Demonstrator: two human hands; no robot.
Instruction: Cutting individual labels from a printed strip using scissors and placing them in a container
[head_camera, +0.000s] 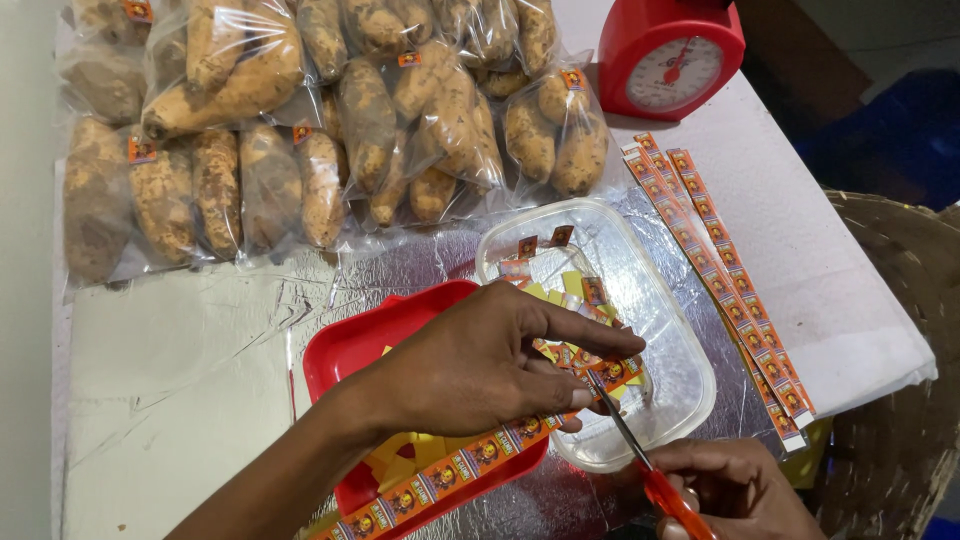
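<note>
Foil-covered white table (180, 370), wicker basket (900, 300) beside.

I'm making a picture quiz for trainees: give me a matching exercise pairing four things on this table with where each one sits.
Things:
1. red dial scale
2. bagged sweet potatoes
3. clear plastic tub
4. loose label strips

Places:
A. far left of the table
B. right of the tub, on the white cloth
C. far right corner
D. under the scissor blades

Pairs: 1-C, 2-A, 3-D, 4-B
</note>
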